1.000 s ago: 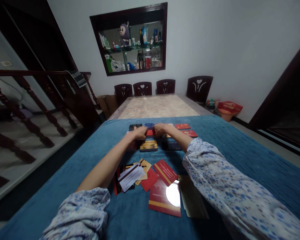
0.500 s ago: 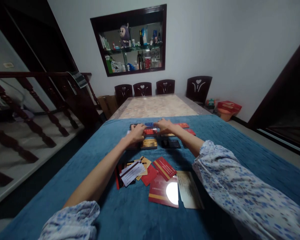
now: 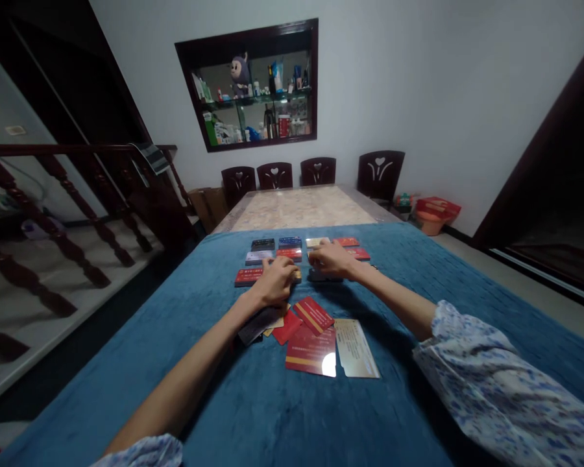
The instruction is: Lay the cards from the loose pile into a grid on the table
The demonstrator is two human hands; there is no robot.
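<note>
Card stacks (image 3: 289, 254) stand in rows on the blue cloth (image 3: 175, 324) that covers the near part of the bench (image 3: 311, 206), all of them beyond the large red card (image 3: 307, 353). Your left hand (image 3: 276, 280) is beyond the large red card and to its left, fingers bent over the gold stack (image 3: 298, 275) in the row closest to that card; whether they grip it or only rest there, this view cannot tell you. Your right hand (image 3: 331, 257) is beyond and slightly right of the large red card, fingers curved down behind the dark stack (image 3: 324, 277); what they touch is hidden too. The striped red card (image 3: 313, 315) lies at the large red card's far edge, the pale card (image 3: 357, 349) just to its right. You seem to be squaring the stacks into even rows. The next move probably calls for light fingertip pressure on the stacks' sides, with your left wrist lifted clear of the loose cards.
</note>
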